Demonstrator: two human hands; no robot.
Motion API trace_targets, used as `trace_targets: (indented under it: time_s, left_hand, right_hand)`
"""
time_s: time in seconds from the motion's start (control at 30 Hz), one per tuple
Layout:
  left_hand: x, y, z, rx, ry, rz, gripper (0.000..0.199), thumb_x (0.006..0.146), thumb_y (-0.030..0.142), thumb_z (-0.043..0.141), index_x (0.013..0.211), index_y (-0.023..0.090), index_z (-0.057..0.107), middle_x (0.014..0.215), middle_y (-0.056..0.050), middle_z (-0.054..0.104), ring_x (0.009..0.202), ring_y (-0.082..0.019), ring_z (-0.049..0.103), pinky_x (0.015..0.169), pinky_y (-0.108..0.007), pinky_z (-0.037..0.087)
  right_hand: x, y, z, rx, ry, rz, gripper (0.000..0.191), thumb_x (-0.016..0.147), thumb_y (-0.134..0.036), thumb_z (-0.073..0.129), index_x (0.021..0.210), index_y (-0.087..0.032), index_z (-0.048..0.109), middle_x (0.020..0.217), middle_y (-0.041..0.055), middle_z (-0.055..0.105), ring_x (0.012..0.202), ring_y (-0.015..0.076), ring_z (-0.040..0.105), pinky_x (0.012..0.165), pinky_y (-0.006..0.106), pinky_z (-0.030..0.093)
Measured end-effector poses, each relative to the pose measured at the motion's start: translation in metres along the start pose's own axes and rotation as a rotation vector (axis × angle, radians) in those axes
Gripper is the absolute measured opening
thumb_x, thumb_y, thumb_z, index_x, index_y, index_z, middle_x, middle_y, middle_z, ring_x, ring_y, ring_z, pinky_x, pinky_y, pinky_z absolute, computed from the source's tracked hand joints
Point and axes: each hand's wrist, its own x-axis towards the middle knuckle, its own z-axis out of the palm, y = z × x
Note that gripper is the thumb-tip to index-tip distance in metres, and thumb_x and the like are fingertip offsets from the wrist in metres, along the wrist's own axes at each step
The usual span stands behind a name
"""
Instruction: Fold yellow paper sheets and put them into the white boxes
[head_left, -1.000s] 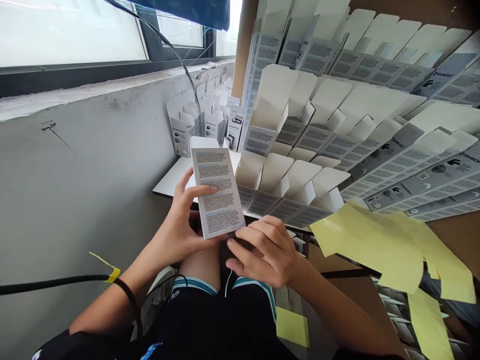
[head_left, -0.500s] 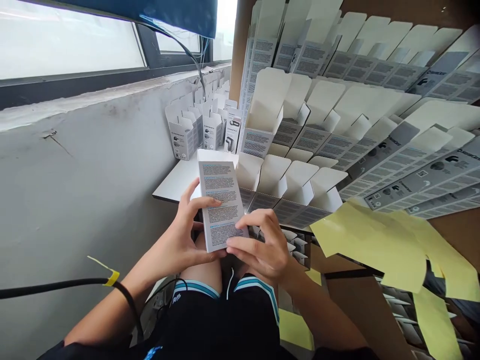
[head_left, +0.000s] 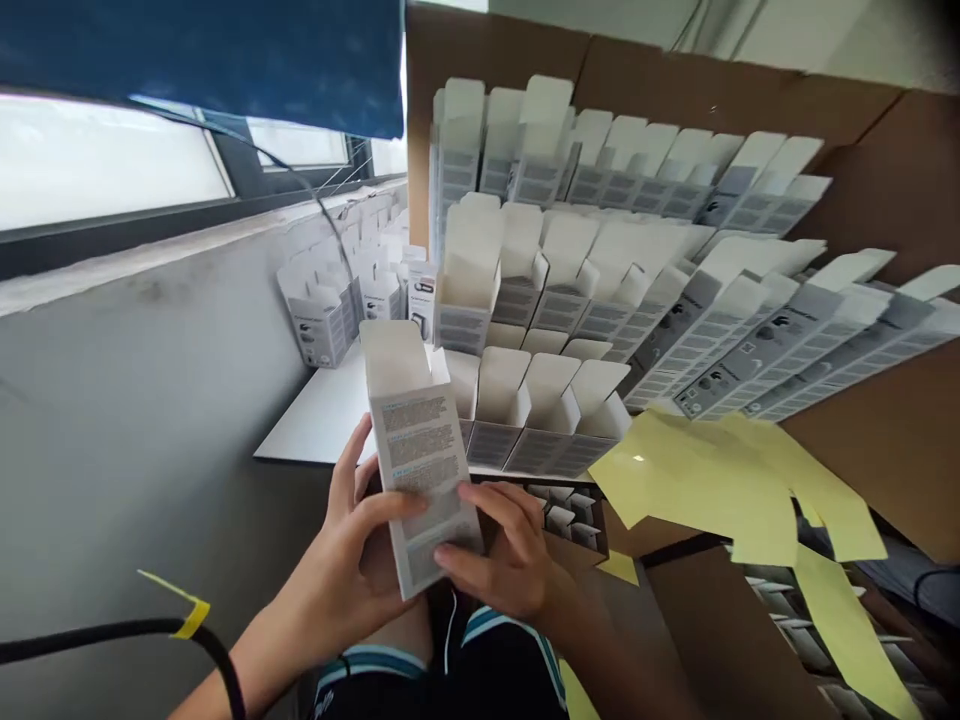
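Note:
My left hand (head_left: pixel 352 540) and my right hand (head_left: pixel 499 555) both grip a white printed carton (head_left: pixel 420 460) from either side. Its long face, covered in small grey text with blue headings, faces me, and its open flaps stand up at the far end. Just past the carton lie rows of open white cartons (head_left: pixel 540 400) on a white board (head_left: pixel 315 415). The fingers of my right hand are nearest a tray of carton ends (head_left: pixel 562 510).
Many more open cartons (head_left: pixel 600 170) stand in rows against brown cardboard (head_left: pixel 885 170). Yellow sheets (head_left: pixel 705 490) lie to the right. On the left run a grey wall (head_left: pixel 135 450) and a window (head_left: pixel 112 165). A black cable with a yellow tag (head_left: pixel 191 620) crosses the lower left.
The view has tilted upward, so the hands sit lower in the picture. The carton has turned in my hands, and its open flaps now show at the far end.

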Motion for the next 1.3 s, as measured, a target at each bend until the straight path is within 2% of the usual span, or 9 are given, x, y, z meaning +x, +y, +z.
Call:
trace_targets:
  time_s: [0.13, 0.3, 0.4, 0.5, 0.57, 0.67, 0.87, 1.03, 1.3]
  left_hand:
    - [0.014, -0.008, 0.010, 0.014, -0.134, 0.228, 0.058, 0.074, 0.013, 0.079, 0.121, 0.038, 0.055, 0.169, 0.000, 0.001, 0.148, -0.039, 0.035, 0.099, -0.052, 0.059]
    - [0.055, -0.011, 0.021, 0.101, -0.419, 0.471, 0.074, 0.075, 0.003, 0.074, 0.132, 0.046, 0.053, 0.169, 0.001, -0.016, 0.148, -0.041, 0.034, 0.108, -0.050, 0.052]
    - [0.087, -0.020, 0.030, -0.013, -0.281, 0.525, 0.107, 0.077, 0.028, 0.082, 0.157, 0.045, 0.013, 0.169, -0.012, -0.007, 0.152, -0.041, 0.025, 0.114, -0.057, 0.043]
    - [0.119, -0.030, 0.042, 0.058, -0.037, 0.311, 0.094, 0.087, 0.047, 0.068, 0.159, 0.031, 0.010, 0.151, -0.020, 0.043, 0.123, -0.032, 0.061, 0.098, -0.048, 0.053]
    - [0.140, -0.033, 0.051, 0.330, -0.097, 0.052, 0.075, 0.093, 0.047, 0.058, 0.156, 0.026, 0.024, 0.115, -0.011, 0.069, 0.092, -0.025, 0.071, 0.083, -0.039, 0.055]
    - [0.167, -0.031, 0.061, 0.702, -0.299, -0.190, 0.078, 0.094, 0.053, 0.054, 0.158, 0.020, 0.025, 0.086, -0.008, 0.074, 0.081, -0.030, 0.073, 0.074, -0.037, 0.053]
    - [0.182, -0.034, 0.069, 0.803, -0.334, -0.188, 0.057, 0.094, 0.046, 0.052, 0.143, 0.017, 0.050, 0.097, -0.016, 0.075, 0.092, -0.036, 0.073, 0.075, -0.040, 0.053]
    - [0.165, -0.034, 0.070, 0.766, -0.306, -0.176, 0.053, 0.095, 0.043, 0.051, 0.144, 0.022, 0.051, 0.107, -0.011, 0.075, 0.094, -0.030, 0.073, 0.076, -0.036, 0.053]
    - [0.156, -0.035, 0.070, 0.711, -0.285, -0.143, 0.053, 0.095, 0.039, 0.050, 0.146, 0.024, 0.050, 0.119, -0.008, 0.073, 0.097, -0.027, 0.072, 0.076, -0.035, 0.054]
  right_hand:
    - [-0.011, 0.005, -0.013, 0.239, 0.023, 0.425, 0.093, 0.066, -0.047, 0.088, 0.147, -0.030, 0.044, 0.149, 0.0170, 0.044, 0.125, 0.0330, 0.058, 0.085, 0.043, 0.060]
    - [0.022, 0.028, -0.066, 0.762, -0.154, 0.689, 0.058, 0.083, -0.044, 0.076, 0.135, -0.027, 0.056, 0.109, 0.0080, 0.074, 0.092, 0.0226, 0.074, 0.076, 0.034, 0.063]
    - [0.054, 0.059, -0.101, 0.618, -0.112, 0.690, 0.046, 0.076, -0.038, 0.083, 0.118, -0.025, 0.068, 0.100, 0.0063, 0.076, 0.085, 0.0227, 0.074, 0.073, 0.035, 0.065]
    - [0.091, 0.098, -0.119, 0.352, 0.122, 0.635, 0.047, 0.069, -0.044, 0.087, 0.107, -0.024, 0.068, 0.100, 0.0074, 0.075, 0.092, 0.0263, 0.073, 0.079, 0.042, 0.065]
    - [0.115, 0.122, -0.118, 0.239, 0.194, 0.589, 0.051, 0.066, -0.051, 0.087, 0.103, -0.023, 0.065, 0.100, 0.0087, 0.073, 0.099, 0.0282, 0.071, 0.089, 0.047, 0.061]
    - [0.141, 0.150, -0.101, 0.222, 0.134, 0.595, 0.065, 0.060, -0.059, 0.087, 0.108, -0.024, 0.060, 0.108, 0.0105, 0.071, 0.104, 0.0289, 0.069, 0.098, 0.050, 0.057]
    - [0.145, 0.178, -0.066, 0.315, 0.030, 0.683, 0.088, 0.052, -0.066, 0.087, 0.117, -0.023, 0.047, 0.125, 0.0150, 0.064, 0.113, 0.0287, 0.065, 0.103, 0.049, 0.054]
    - [0.144, 0.187, -0.061, 0.311, 0.041, 0.705, 0.090, 0.051, -0.071, 0.085, 0.117, -0.023, 0.047, 0.128, 0.0142, 0.063, 0.118, 0.0288, 0.062, 0.107, 0.049, 0.050]
    - [0.131, 0.197, -0.054, 0.361, -0.166, 0.788, 0.093, 0.053, -0.051, 0.091, 0.129, -0.019, 0.047, 0.134, 0.0155, 0.060, 0.125, 0.0307, 0.059, 0.108, 0.049, 0.049]
